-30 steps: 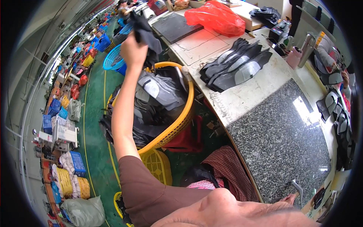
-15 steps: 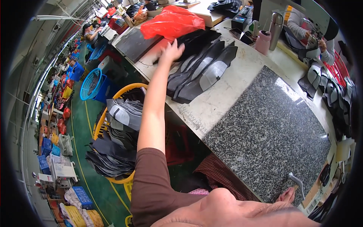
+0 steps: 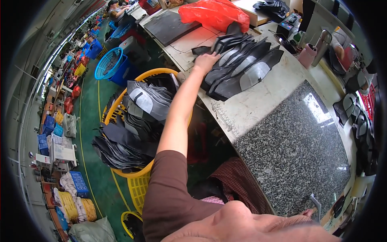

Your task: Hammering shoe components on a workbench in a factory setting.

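the right hand is almost wholly hidden behind the head at the lower edge; whether it grips the thin metal tool beside it cannot be told. the fingertips of the left hand are covered by the stack of dark cut pieces. the yellow basket is partly concealed by the forearm. distant floor goods are too small to be made out.

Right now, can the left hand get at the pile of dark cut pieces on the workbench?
Probably yes. The left hand already rests on the near edge of the pile of dark cut pieces on the workbench, arm fully stretched, with nothing between them.
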### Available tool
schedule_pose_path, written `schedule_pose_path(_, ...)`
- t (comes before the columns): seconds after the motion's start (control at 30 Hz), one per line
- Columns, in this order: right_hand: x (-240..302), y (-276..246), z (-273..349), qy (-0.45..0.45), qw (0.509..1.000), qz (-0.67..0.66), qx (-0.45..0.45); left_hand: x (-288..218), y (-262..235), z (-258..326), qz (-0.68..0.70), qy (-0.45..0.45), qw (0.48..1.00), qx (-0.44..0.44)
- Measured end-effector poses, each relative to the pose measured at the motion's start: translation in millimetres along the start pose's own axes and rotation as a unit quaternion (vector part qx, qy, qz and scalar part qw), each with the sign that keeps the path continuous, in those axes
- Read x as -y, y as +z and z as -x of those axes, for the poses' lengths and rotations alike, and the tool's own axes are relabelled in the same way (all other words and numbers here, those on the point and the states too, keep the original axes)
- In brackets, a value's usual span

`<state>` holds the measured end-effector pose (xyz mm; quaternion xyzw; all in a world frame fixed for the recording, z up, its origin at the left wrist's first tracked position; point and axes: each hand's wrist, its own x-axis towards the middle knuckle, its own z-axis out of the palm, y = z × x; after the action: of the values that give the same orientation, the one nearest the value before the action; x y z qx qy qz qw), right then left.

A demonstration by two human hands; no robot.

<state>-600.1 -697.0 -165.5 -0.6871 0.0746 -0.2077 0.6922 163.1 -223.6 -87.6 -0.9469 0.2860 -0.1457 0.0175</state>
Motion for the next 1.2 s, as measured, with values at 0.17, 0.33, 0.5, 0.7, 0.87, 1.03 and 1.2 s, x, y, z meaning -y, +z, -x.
schedule_pose_path(0.17, -1.9, 0.8, -10.4, 0.139, 0.965, -0.015, -0.222, 57.6, -56.5, 60.3, 0.313, -0.017, 0.949, -0.014)
schedule_pose_path(0.33, 10.7, 25.7, -29.1, 0.288, 0.836, -0.022, -0.467, 95.3, -108.0, 156.1, 0.109, 0.038, 0.983, 0.144)
schedule_pose_path(0.5, 77.5, 106.6, -48.0, 0.282, 0.874, 0.028, -0.394, 87.0, -90.6, 203.5, -0.001, 0.010, 0.980, 0.201)
schedule_pose_path(0.7, 66.8, 94.6, -27.2, 0.277, 0.889, 0.042, -0.361, 90.9, -87.9, 240.9, 0.094, 0.055, 0.994, 0.027)
schedule_pose_path(0.87, 70.9, 94.4, -26.5, 0.262, 0.897, 0.049, -0.353, 61.5, -116.0, 235.7, 0.141, -0.057, 0.986, 0.065)
schedule_pose_path(1.03, 83.7, 108.6, -37.3, 0.285, 0.884, 0.055, -0.367, 9.2, -121.5, 257.6, -0.143, 0.022, 0.928, 0.345)
schedule_pose_path(1.2, 71.4, 104.9, -36.6, 0.260, 0.892, 0.041, -0.369, 26.6, -55.1, 283.8, -0.264, 0.058, 0.952, 0.146)
